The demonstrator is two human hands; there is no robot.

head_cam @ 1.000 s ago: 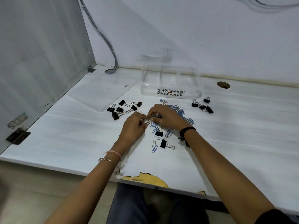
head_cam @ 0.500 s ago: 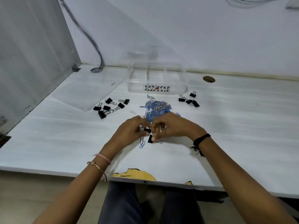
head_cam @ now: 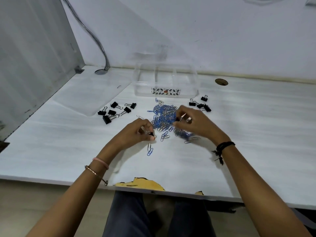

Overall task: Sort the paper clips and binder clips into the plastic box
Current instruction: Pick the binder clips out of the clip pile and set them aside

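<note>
The picking-out step is in hand: the left hand (head_cam: 136,132) has its grip pinched on a black binder clip (head_cam: 151,134), the right hand (head_cam: 196,124) on what looks like a second binder clip (head_cam: 183,117), with the paper clips (head_cam: 164,115) heaped between both grips, and next each clip needs carrying forward to the plastic box (head_cam: 145,89) beyond.

No legible text or numbers.

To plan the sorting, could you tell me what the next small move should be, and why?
Probably carry the binder clip in the right hand to the plastic box: it is pinched above the paper clip pile, the left hand holds another black clip, and the box looks empty.
</note>
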